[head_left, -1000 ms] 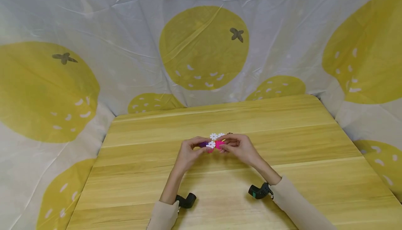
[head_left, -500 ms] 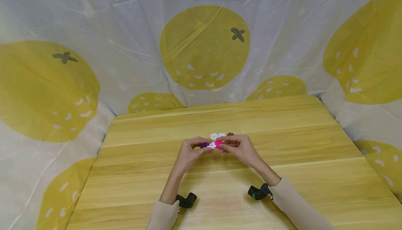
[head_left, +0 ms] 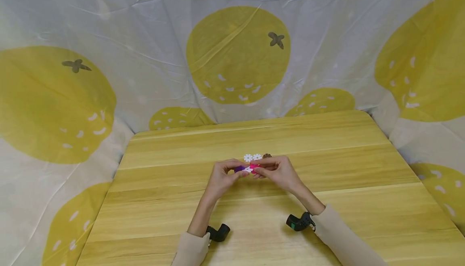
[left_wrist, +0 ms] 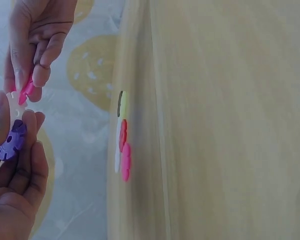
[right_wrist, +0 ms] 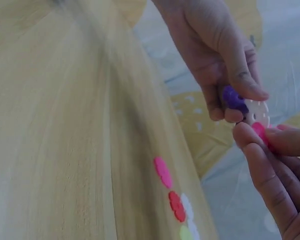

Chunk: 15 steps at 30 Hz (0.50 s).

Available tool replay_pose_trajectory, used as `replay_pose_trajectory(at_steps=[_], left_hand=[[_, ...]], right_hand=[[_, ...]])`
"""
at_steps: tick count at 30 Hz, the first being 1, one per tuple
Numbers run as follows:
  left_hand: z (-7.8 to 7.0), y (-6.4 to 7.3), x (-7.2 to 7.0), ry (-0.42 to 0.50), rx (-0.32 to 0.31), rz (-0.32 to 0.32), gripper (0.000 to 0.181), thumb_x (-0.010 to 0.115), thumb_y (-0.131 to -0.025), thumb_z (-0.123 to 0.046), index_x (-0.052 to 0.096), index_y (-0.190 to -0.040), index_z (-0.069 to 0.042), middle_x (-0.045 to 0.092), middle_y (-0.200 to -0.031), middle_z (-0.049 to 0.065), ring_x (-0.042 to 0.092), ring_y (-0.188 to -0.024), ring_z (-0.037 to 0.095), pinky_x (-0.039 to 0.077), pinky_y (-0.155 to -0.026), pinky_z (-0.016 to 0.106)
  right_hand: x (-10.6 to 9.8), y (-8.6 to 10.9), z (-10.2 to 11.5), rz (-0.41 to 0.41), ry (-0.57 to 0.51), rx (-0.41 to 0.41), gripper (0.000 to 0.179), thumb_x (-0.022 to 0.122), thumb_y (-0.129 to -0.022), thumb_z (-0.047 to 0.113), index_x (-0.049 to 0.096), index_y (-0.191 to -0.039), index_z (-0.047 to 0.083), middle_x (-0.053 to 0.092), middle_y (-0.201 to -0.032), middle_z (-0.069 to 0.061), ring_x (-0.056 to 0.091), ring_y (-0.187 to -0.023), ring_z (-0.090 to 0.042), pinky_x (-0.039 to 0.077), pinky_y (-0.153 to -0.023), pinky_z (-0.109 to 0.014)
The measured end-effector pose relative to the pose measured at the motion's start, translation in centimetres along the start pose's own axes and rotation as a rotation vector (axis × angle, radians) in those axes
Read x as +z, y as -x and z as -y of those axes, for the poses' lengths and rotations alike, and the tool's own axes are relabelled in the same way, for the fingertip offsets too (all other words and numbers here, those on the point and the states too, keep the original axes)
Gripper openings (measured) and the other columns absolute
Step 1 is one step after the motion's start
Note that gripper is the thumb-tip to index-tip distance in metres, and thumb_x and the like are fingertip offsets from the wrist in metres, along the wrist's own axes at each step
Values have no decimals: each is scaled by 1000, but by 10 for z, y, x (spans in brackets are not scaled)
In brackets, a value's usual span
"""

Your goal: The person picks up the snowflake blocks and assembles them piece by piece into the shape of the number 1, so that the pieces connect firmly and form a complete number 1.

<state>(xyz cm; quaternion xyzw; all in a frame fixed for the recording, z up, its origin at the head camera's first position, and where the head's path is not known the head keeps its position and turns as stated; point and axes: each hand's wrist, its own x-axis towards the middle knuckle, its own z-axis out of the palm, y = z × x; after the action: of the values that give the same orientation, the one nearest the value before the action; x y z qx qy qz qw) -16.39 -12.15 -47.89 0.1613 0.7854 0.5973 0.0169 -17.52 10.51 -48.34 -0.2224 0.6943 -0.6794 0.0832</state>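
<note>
My left hand pinches a white snowflake disc that is joined to a purple snowflake disc. A pink snowflake disc is pinched between the thumb and fingers of my right hand. Its edge meets the white disc's edge; whether the slots are engaged cannot be told. Both hands are close together over the table. Fingers cover part of each held disc.
Beyond the hands, white discs and a brown disc lie on the wooden table. The wrist views also show a red disc, another pink disc and a yellow-green disc. A fruit-patterned cloth hangs behind.
The white disc has tilted from facing the head camera to nearly edge-on. My left hand has shifted slightly right, toward my right hand, which stays almost in place with the pink disc.
</note>
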Motion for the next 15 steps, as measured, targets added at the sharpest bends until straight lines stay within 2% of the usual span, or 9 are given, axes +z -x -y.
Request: replay_pose_trajectory(at_steps=[5,11,15], left_hand=[[1,-1,0,-21,6,8,11,80,-89,-12,82,-100,-9,80,-99,8,64,-88,10,51,-83,29],[-1,-1,-5,-26,-48,47,14,80,-91,-20,82,-104,-14,80,-102,5,68,-93,14,54,-83,29],[0,0,-7,-37,-69,59,19,80,-91,-21,80,-109,-15,79,-103,4,69,-94,15,55,-84,31]], right_hand=[[-1,1,0,10,-7,5,23,69,-97,-1,74,-118,-7,76,-104,-29,77,-84,-39,60,-76,-53],[-1,4,-1,33,2,26,28,67,-100,7,72,-125,-5,76,-107,-26,75,-92,-44,60,-82,-52],[-1,5,-1,7,21,26,27,67,-100,8,72,-124,-4,76,-105,-24,73,-91,-49,60,-83,-52]])
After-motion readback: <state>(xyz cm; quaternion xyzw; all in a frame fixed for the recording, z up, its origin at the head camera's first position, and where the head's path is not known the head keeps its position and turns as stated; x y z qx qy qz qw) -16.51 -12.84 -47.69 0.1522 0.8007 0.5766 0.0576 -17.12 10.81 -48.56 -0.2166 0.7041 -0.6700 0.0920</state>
